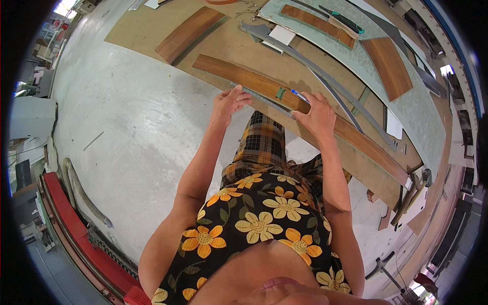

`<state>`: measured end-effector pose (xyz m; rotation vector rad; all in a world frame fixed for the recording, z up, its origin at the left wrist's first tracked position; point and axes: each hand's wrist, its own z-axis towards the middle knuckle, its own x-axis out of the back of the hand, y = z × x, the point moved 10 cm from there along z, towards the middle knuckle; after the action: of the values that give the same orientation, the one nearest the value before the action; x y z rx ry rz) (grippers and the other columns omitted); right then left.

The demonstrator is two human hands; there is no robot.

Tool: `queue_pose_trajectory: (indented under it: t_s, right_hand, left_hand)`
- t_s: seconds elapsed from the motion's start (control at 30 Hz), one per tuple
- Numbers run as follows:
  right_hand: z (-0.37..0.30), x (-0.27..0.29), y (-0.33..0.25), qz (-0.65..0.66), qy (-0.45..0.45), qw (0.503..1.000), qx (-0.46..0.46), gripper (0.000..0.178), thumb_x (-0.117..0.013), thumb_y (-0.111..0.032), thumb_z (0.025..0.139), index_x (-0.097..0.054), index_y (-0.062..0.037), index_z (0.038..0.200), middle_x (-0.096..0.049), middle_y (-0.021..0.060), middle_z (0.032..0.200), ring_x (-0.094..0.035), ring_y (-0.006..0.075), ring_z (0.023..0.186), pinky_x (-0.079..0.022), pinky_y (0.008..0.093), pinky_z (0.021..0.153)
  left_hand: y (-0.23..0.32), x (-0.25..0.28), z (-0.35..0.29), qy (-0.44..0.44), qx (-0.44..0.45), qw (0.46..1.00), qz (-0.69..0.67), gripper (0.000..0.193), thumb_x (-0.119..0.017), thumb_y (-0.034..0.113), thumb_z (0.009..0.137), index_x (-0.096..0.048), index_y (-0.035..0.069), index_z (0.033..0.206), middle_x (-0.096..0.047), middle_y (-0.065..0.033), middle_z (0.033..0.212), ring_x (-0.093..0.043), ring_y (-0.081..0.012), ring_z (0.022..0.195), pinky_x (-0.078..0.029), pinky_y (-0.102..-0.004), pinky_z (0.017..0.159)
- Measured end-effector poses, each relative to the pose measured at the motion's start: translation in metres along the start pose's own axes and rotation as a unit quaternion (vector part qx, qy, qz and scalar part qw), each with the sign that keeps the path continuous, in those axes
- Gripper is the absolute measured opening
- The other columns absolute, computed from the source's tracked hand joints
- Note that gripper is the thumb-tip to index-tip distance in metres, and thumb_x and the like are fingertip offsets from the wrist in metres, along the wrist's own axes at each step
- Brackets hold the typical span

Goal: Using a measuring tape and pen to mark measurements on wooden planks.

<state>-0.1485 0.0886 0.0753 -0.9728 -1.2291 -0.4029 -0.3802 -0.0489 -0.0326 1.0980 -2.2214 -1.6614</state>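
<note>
A long brown wooden plank point(300, 109) lies on a sheet of brown board point(152, 25) spread over the pale concrete floor, running diagonally from upper left to lower right, directly ahead of the person. A thin metal ruler point(264, 99) rests along the plank's near edge.

The left hand point(229, 104) sits at the near edge of the plank, toward its left end, fingers spread and pressing down on the ruler's left part, not clenched around anything. The right hand point(317, 114) rests flat on top of the plank near its middle, just right of the ruler, pinching a blue pen point(299, 95) whose tip points at the plank's surface. A small green marking or tag point(280, 92) sits on the plank between the two hands.

Beyond the plank, farther from the person, lie curved grey metal strips point(325, 79), a white rectangular piece point(282, 34) and a second shorter brown plank point(189, 33) off to the left. To the right of the plank's far end lies a pale green patterned sheet point(422, 109) carrying two more brown wooden pieces point(389, 66).
</note>
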Motion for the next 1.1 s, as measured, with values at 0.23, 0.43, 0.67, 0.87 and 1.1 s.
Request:
queue_pose_trajectory:
  t_s: [0.23,0.43,0.67,0.87,1.1]
  right_hand:
    - [0.004,-0.008,0.004,-0.022,-0.035,0.999,0.009,0.058,-0.082,-0.033,0.070,-0.065,-0.0140,0.122,-0.061,0.0081,0.112,-0.062,0.0299,0.108,-0.053,0.0441,0.089]
    - [0.006,-0.017,0.009,-0.024,-0.049,0.998,0.013,0.060,-0.079,-0.033,0.071,-0.065,-0.0134,0.125,-0.061,0.0093,0.118,-0.062,0.0297,0.111,-0.052,0.0430,0.092]
    - [0.008,-0.018,0.011,0.000,-0.054,0.998,0.017,0.061,-0.078,-0.034,0.072,-0.064,-0.0129,0.127,-0.062,0.0107,0.116,-0.061,0.0306,0.110,-0.050,0.0429,0.093]
    - [0.009,-0.016,0.009,-0.005,-0.055,0.998,0.026,0.060,-0.078,-0.035,0.072,-0.065,-0.0119,0.126,-0.062,0.0092,0.118,-0.061,0.0295,0.113,-0.052,0.0430,0.093]
    - [0.011,-0.019,0.011,-0.008,-0.073,0.997,0.016,0.063,-0.078,-0.037,0.073,-0.063,-0.0115,0.128,-0.061,0.0102,0.123,-0.060,0.0304,0.116,-0.050,0.0431,0.096]
  left_hand:
    - [-0.008,0.000,0.000,0.016,0.006,1.000,-0.020,0.060,-0.073,0.044,0.088,-0.060,-0.007,0.118,-0.070,-0.0210,0.107,-0.072,-0.0256,0.094,-0.051,-0.0338,0.080]
    - [-0.020,-0.004,0.004,0.020,0.025,0.996,-0.085,0.060,-0.071,0.040,0.091,-0.055,-0.008,0.123,-0.067,-0.0227,0.113,-0.071,-0.0275,0.101,-0.052,-0.0356,0.084]
    - [-0.024,-0.009,0.005,0.030,0.050,0.983,-0.176,0.039,-0.070,0.032,0.092,-0.059,-0.001,0.109,-0.068,-0.0165,0.105,-0.069,-0.0318,0.105,-0.053,-0.0401,0.093]
    - [-0.028,-0.007,0.012,0.025,0.059,0.979,-0.194,0.056,-0.069,0.029,0.091,-0.049,-0.011,0.124,-0.058,-0.0249,0.119,-0.064,-0.0380,0.113,-0.051,-0.0468,0.102]
    - [-0.025,-0.008,0.015,0.025,0.073,0.976,-0.205,0.036,-0.073,0.027,0.089,-0.056,-0.003,0.100,-0.065,-0.0218,0.101,-0.066,-0.0403,0.107,-0.051,-0.0506,0.102]
